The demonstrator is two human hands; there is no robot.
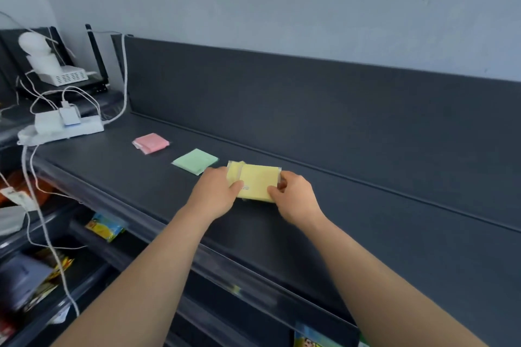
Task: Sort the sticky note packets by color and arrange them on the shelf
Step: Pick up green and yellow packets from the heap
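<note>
Rightward, shelf surface (366, 220) stretches on below the back panel (310, 110). Yellow packets (258, 182), green packet (195, 161) just beside: left hand (215, 190), right hand (296, 194) pinch opposite edges.

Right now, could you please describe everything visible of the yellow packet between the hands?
The yellow packet is a pale, flat, squarish pad in clear wrap, with small dark print near its left side. It lies level over the dark shelf, right of the green packet. The left hand pinches its left edge, the right hand its right edge. A second packet, also yellow, peeks out under its far left corner.
</note>
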